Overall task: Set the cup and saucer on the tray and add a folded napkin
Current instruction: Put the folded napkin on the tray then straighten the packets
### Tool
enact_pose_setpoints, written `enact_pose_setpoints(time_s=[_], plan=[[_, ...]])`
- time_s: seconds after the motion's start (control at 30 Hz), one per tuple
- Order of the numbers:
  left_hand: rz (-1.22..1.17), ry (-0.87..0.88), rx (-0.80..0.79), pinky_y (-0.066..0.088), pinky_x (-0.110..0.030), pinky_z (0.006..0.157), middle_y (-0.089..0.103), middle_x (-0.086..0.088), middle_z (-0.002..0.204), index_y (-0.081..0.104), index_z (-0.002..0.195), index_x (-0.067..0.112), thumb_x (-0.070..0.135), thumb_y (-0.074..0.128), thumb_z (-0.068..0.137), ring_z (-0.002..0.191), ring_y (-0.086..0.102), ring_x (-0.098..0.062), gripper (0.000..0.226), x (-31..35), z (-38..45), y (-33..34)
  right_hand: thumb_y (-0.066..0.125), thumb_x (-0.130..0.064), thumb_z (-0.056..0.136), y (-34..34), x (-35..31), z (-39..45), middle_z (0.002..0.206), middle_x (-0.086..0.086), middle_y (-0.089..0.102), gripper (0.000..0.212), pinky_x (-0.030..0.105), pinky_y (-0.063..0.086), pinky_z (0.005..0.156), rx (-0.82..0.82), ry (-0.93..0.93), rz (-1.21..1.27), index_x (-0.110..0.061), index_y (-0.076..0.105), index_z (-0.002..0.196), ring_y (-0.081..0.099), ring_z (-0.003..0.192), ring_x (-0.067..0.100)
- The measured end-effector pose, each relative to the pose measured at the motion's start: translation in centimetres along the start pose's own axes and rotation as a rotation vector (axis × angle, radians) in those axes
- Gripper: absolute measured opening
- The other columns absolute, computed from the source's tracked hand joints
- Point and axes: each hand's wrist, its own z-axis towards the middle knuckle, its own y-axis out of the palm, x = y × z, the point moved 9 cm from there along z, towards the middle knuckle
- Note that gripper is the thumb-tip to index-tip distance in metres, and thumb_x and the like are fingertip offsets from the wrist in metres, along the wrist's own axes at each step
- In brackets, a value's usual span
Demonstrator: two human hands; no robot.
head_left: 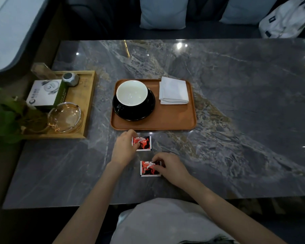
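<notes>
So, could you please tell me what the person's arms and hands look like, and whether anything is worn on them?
Both forearms are bare up to the frame edge: no sleeves show. The left hand and right hand carry no gloves, and no watch, bracelet or ring is visible in this dim picture. A light grey garment covers the lap below.

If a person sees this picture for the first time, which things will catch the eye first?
Probably the orange tray mid-table, holding a white cup on a black saucer with a folded napkin to their right. Next, the two red sachets on the marble, one under the left hand, one under the right hand.
</notes>
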Motion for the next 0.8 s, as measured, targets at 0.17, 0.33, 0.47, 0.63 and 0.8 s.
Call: enact_pose_setpoints(time_s=[0.17, 0.33, 0.47, 0.63, 0.8], plan=[[-0.117, -0.021, -0.018, 0.044, -0.024, 0.075, 0.071, -0.011, 0.095, 0.068, 0.092, 0.004, 0.007, 0.069, 0.078, 0.084, 0.064, -0.02, 0.014, 2.4, 1.7, -0.9, 0.067, -0.01, 0.081, -2.8, 2.4, 0.7, 0.082, -0.003, 0.064, 0.015, 0.02, 0.043, 0.065, 0.026, 0.144, 0.329, -0.024, 0.065, 0.087, 0.056, 0.069, 0.005], [-0.225, 0.005, -0.076, 0.046, -0.027, 0.073, 0.069, -0.007, 0.092, 0.068, 0.093, 0.007, 0.011, 0.069, 0.079, 0.081, 0.061, -0.015, 0.015, 6.3, 4.6, -0.5, 0.067, -0.008, 0.081, -8.5, 3.9, 1.7, 0.078, -0.01, 0.063, 0.026, 0.014, 0.044, 0.064, 0.151, 0.148, 0.395, -0.032, 0.059, 0.077, 0.056, 0.069, 0.004], [-0.221, -0.02, -0.147, 0.043, -0.026, 0.075, 0.065, -0.006, 0.092, 0.067, 0.099, 0.007, 0.014, 0.067, 0.081, 0.085, 0.059, -0.017, 0.019, 9.0, 7.7, 1.4, 0.068, -0.007, 0.08, -13.1, 5.2, 3.4, 0.08, -0.016, 0.062, 0.017, 0.008, 0.042, 0.065, 0.261, 0.152, 0.369, -0.023, 0.063, 0.082, 0.057, 0.075, 0.0], [-0.236, -0.065, -0.228, 0.041, -0.025, 0.074, 0.063, -0.006, 0.095, 0.065, 0.104, 0.008, 0.015, 0.065, 0.083, 0.086, 0.055, -0.014, 0.022, 9.2, 8.7, 3.6, 0.067, -0.008, 0.081, -14.9, 5.7, 4.7, 0.081, -0.012, 0.063, 0.017, 0.019, 0.045, 0.067, 0.266, 0.155, 0.326, -0.024, 0.062, 0.082, 0.06, 0.079, 0.009], [-0.185, -0.047, -0.265, 0.043, -0.022, 0.075, 0.069, -0.009, 0.103, 0.067, 0.1, 0.009, 0.014, 0.066, 0.082, 0.086, 0.058, -0.013, 0.019, 10.4, 10.9, 5.7, 0.067, -0.013, 0.082, -16.5, 7.8, 7.2, 0.086, -0.011, 0.065, 0.013, 0.013, 0.039, 0.064, 0.24, 0.216, 0.223, -0.024, 0.067, 0.088, 0.058, 0.077, 0.003]])
